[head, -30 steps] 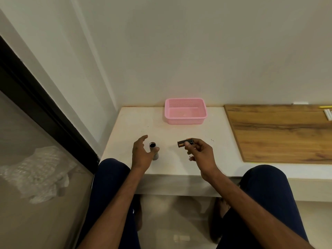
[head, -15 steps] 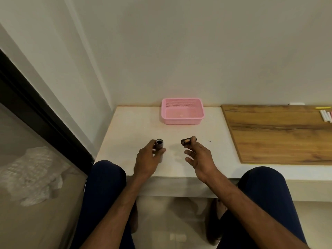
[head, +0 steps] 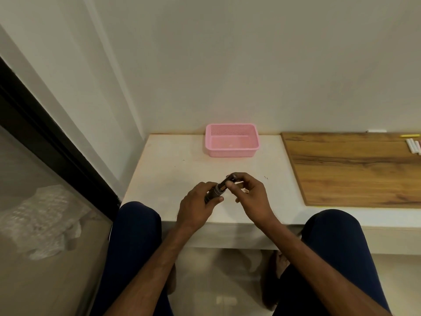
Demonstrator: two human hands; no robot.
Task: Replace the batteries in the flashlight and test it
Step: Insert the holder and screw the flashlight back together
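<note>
My left hand grips a small dark grey flashlight body, tilted with its open end up and to the right. My right hand pinches a dark cylindrical battery holder whose lower end sits at or inside the open mouth of the flashlight body. Both hands hover just above the white ledge, close to its front edge. Fingers hide most of both parts.
A pink plastic basket stands at the back of the ledge against the wall. A wooden board covers the ledge to the right, with white sticks at its far end. My knees flank the ledge front. A glass panel is on the left.
My left hand picked the flashlight body up off the ledge. My right hand brought the battery holder left to the body's open end, so the two parts now meet.
</note>
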